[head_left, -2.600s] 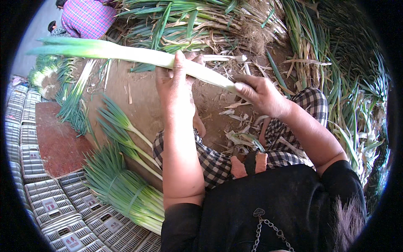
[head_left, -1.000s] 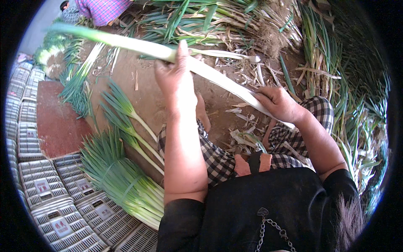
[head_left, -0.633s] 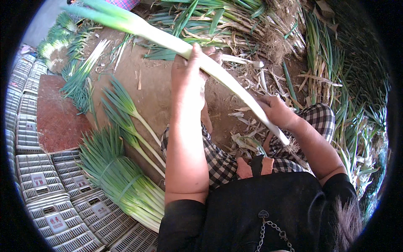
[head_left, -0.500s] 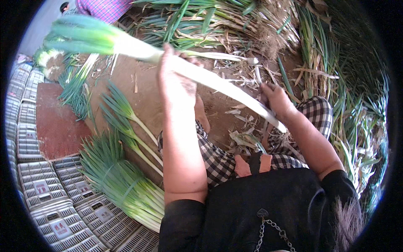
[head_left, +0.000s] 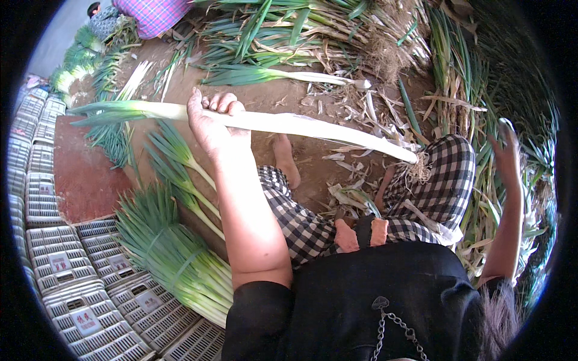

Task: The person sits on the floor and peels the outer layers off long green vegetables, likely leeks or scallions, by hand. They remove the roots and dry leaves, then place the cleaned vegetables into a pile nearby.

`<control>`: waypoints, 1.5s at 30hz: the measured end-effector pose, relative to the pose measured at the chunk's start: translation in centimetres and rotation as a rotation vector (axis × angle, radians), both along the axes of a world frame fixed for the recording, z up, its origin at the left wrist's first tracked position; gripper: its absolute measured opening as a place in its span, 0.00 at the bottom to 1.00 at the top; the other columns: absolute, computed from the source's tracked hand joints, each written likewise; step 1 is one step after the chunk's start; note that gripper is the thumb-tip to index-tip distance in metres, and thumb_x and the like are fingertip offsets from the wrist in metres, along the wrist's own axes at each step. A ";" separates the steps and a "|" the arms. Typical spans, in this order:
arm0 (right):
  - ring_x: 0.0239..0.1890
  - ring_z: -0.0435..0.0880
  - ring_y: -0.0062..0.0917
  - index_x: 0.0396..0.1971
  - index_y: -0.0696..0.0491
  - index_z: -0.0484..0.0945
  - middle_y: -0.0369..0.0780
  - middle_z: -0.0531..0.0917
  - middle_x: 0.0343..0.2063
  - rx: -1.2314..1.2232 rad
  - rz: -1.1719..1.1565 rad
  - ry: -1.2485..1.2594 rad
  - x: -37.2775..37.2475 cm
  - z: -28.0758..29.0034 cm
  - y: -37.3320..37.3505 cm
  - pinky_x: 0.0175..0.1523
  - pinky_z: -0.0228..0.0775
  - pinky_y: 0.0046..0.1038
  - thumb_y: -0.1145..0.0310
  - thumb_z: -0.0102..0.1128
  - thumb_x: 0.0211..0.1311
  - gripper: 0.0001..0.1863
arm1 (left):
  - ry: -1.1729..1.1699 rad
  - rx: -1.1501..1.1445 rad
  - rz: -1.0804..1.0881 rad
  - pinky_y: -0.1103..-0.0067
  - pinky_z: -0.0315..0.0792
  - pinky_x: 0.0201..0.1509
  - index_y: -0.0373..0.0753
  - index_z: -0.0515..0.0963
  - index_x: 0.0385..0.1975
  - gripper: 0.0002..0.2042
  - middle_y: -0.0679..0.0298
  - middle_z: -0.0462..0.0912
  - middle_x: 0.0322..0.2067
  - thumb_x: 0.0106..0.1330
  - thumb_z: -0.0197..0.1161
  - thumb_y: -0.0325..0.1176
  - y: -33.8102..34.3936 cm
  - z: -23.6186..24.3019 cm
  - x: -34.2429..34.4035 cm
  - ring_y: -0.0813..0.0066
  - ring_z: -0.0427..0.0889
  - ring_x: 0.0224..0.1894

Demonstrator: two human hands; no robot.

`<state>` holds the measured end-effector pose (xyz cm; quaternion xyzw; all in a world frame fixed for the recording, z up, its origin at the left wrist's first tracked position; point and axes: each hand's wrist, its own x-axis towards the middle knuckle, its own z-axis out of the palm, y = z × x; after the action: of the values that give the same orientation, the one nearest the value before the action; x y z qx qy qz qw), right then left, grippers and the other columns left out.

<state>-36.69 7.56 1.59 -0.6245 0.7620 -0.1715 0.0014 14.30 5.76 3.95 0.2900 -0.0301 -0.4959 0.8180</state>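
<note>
A long green onion [head_left: 301,126] lies crosswise in front of me, its green leaves to the left and its shaggy roots over my right knee. My left hand [head_left: 218,120] is closed round its white stalk near the leaf end. Off to the far right, my right hand [head_left: 509,153] is stretched out with thumb and fingers apart, over a heap of peeled leaves [head_left: 490,222]. Something pale shows at its fingertips, too small to name. Beside my left arm rests a tied bundle of green onions [head_left: 180,259], with a few loose ones [head_left: 189,192] next to it.
Pale plastic crates [head_left: 60,259] line the left side, near a reddish board [head_left: 87,174]. Piled unpeeled green onions [head_left: 283,36] lie across the far side, and more stand along the right. Peeled scraps [head_left: 355,195] litter the ground between my legs. Another person's plaid clothing [head_left: 153,15] shows at top left.
My right hand has swung from beside the onion's root end out to the far right. The onion in my left hand has come lower and flatter, with fewer leaves showing at its left end.
</note>
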 end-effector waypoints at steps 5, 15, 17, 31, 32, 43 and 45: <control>0.46 0.69 0.29 0.51 0.58 0.58 0.45 0.69 0.45 0.281 0.798 -0.483 17.8 1.9 1.0 0.52 0.60 0.29 0.68 0.60 0.44 0.32 | -0.039 -0.105 -0.182 0.88 0.45 0.09 0.46 0.55 0.13 0.15 0.74 0.53 0.10 0.56 0.50 0.40 -0.9 -0.6 -2.0 0.84 0.50 0.10; 0.22 0.75 0.39 0.34 0.54 0.70 0.46 0.74 0.17 0.285 1.049 -0.458 25.7 0.8 1.3 0.27 0.67 0.35 0.63 0.47 0.54 0.12 | 0.016 -0.335 -0.431 0.88 0.49 0.06 0.44 0.59 0.11 0.16 0.71 0.55 0.08 0.58 0.47 0.43 -0.5 0.2 -3.0 0.82 0.53 0.09; 0.19 0.74 0.39 0.25 0.54 0.68 0.46 0.72 0.14 0.293 0.998 -0.388 26.0 0.5 1.6 0.23 0.66 0.35 0.64 0.46 0.54 0.09 | -0.017 -0.344 -0.447 0.87 0.50 0.06 0.44 0.59 0.11 0.17 0.71 0.55 0.08 0.59 0.45 0.44 -0.3 0.2 -3.1 0.81 0.53 0.10; 0.26 0.74 0.39 0.34 0.59 0.70 0.48 0.74 0.22 0.264 1.150 -0.610 25.1 1.0 1.0 0.31 0.67 0.34 0.70 0.47 0.52 0.11 | -0.265 -0.152 -0.340 0.84 0.49 0.10 0.44 0.60 0.11 0.17 0.70 0.54 0.07 0.59 0.44 0.46 -0.3 0.7 -4.1 0.79 0.53 0.10; 0.26 0.74 0.39 0.34 0.59 0.71 0.48 0.74 0.22 0.267 1.176 -0.618 25.0 1.1 0.9 0.31 0.67 0.34 0.70 0.47 0.52 0.11 | -0.268 -0.156 -0.347 0.84 0.49 0.10 0.44 0.60 0.11 0.17 0.70 0.54 0.07 0.59 0.44 0.46 -0.3 0.7 -4.2 0.79 0.53 0.10; 0.25 0.73 0.45 0.25 0.62 0.67 0.52 0.73 0.19 0.553 0.896 -0.662 25.2 -1.5 0.7 0.30 0.65 0.37 0.65 0.44 0.54 0.13 | -0.287 -0.292 -0.505 0.81 0.57 0.18 0.42 0.63 0.15 0.16 0.67 0.60 0.10 0.57 0.45 0.46 -0.4 -0.2 -4.7 0.75 0.60 0.16; 0.26 0.74 0.44 0.25 0.62 0.67 0.53 0.73 0.20 0.522 0.832 -0.732 25.3 -2.8 0.8 0.31 0.65 0.36 0.65 0.43 0.54 0.13 | -0.298 -0.355 -0.480 0.78 0.60 0.23 0.40 0.64 0.16 0.15 0.64 0.63 0.12 0.56 0.46 0.45 -0.3 0.0 -4.9 0.72 0.62 0.19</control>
<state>-11.40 8.36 -1.18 -0.7494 0.4211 -0.1677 0.4826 9.43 5.50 3.98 0.1970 -0.3028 -0.6135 0.7022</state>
